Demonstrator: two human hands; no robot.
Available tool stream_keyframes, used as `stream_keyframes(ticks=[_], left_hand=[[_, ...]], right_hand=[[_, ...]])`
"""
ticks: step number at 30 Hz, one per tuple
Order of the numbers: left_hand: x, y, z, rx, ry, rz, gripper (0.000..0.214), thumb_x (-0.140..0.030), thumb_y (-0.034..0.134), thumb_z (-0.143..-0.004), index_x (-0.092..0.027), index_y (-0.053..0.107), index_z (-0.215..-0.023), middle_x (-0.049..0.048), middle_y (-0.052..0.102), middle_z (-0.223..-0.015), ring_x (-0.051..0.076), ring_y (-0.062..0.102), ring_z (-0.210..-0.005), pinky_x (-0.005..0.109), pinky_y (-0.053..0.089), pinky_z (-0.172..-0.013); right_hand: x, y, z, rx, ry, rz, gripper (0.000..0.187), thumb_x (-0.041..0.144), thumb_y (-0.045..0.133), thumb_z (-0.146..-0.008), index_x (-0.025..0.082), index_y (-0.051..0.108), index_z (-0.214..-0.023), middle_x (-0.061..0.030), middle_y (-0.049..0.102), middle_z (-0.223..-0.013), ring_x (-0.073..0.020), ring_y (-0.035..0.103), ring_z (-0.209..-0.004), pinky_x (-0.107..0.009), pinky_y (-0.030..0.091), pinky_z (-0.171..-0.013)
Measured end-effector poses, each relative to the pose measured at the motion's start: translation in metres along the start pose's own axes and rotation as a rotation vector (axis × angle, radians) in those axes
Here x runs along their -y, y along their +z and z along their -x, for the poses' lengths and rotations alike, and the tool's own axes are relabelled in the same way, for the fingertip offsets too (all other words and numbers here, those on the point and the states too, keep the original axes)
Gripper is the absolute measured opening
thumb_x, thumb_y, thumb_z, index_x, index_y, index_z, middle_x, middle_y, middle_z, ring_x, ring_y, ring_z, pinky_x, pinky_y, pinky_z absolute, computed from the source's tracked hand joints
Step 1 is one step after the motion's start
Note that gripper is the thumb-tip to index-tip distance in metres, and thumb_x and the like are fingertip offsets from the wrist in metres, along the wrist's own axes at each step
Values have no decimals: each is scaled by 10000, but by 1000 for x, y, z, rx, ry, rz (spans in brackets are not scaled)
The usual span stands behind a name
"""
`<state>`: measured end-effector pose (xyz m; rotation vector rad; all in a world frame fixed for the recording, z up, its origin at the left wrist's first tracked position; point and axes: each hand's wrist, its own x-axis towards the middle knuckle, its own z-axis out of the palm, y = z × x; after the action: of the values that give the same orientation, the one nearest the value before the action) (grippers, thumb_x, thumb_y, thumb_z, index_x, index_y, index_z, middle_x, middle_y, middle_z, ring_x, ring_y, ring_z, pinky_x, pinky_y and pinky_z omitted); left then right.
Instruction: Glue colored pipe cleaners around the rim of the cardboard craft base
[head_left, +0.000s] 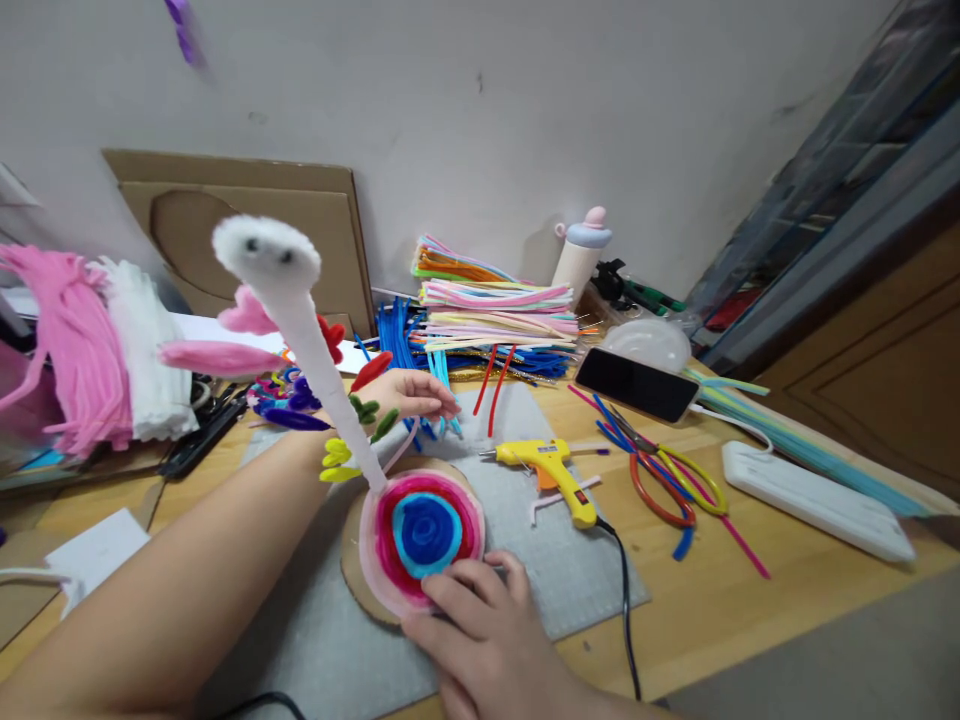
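My right hand [487, 630] holds the near edge of a round wood slice [355, 575], fingers bent over its rim. Fuzzy pipe-cleaner rings [426, 532] in pink, red, light blue and dark blue cover its top. A white wrapped stem [322, 370] rises, tilted, from the slice's left side, with a fluffy white head [266, 255] bearing two dark eyes. Pink, red, yellow, green and blue fuzzy petals surround the stem. Beyond it, my left hand [416, 393] reaches past, open, fingers stretched near light blue pipe cleaners [441, 375]. Its thumb is partly hidden.
A yellow glue gun [551, 468] lies on the grey mat [525, 590], its black cord trailing forward. Scissors [660, 470], a phone [637, 385] and a white power strip [817, 500] are at right. Pipe-cleaner bundles [495, 310] and a bottle [577, 255] stand behind; cardboard [300, 210] leans at the wall.
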<state>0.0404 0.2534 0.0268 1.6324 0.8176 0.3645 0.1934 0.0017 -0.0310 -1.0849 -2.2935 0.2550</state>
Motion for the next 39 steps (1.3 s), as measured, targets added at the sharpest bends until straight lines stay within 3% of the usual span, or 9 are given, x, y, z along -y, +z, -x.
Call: stream_keyframes(ticks=[8,12,14,17,19,22,28,33,39], left_hand=[[13,2,85,-631,-86,287,352,-359,571,-918,-164,549,-1210,89,587,-1203,210,610,-1016,424,534,-852],[22,38,142,-1004,-106,258,227,-285,498,-917,-229,567,-1126,42,606,-1072,177,603,-941,348,525,-813],[20,66,165,-1083,-68,186,185,-252,534,-856,-277,593,-1029,9,610,-991,181,587,-924,329,513,-812],[14,104,185,-891,5,43,48,-246,671,-742,-266,654,-782,16,638,-863,214,590,-882,347,510,-817],[13,121,191,-579,156,-287,101,-265,585,-840,-299,676,-867,32,656,-941,215,597,-932,359,510,-844],[18,131,193,-463,253,-540,177,-238,499,-916,-310,649,-976,40,647,-1044,195,594,-1005,341,499,-885],[32,125,200,-523,235,-690,176,-257,446,-945,-278,613,-998,57,618,-1109,192,575,-1057,327,486,-909],[38,97,200,-770,33,-807,243,-293,483,-890,-215,582,-1098,112,584,-1146,278,527,-1106,478,427,-968],[42,50,182,-708,-126,-880,266,-264,497,-838,-195,617,-1066,98,603,-1096,275,546,-1074,424,432,-952]], right_hand=[[5,-12,1,82,-12,28,353,353,543,-884,256,529,-1222,-34,606,-1268,-226,478,-1127,-443,189,-991],[10,-20,0,158,24,4,383,321,537,-880,270,511,-1259,-30,578,-1315,-235,460,-1178,-461,158,-1009],[11,-21,-1,191,52,-15,391,293,538,-873,284,510,-1263,-25,571,-1327,-238,456,-1189,-468,164,-1006],[15,-22,-3,189,80,-32,416,238,549,-849,310,521,-1258,-18,567,-1333,-245,462,-1193,-485,178,-1005],[18,-25,-2,180,80,-45,452,183,538,-836,329,523,-1263,-14,566,-1331,-241,475,-1190,-485,193,-1005],[12,-39,3,117,73,-49,545,82,473,-830,350,496,-1304,-18,553,-1341,-216,500,-1191,-477,199,-1028],[-60,-79,16,-303,475,121,280,287,488,-881,221,644,-1104,-113,613,-1185,-276,557,-1132,-460,378,-973],[-106,-83,13,-150,754,81,394,350,608,-769,168,644,-1117,-144,675,-1067,-309,634,-966,-448,477,-863],[-115,-74,4,-215,876,-17,412,228,657,-667,168,630,-1073,-136,703,-967,-315,655,-912,-439,489,-827]])
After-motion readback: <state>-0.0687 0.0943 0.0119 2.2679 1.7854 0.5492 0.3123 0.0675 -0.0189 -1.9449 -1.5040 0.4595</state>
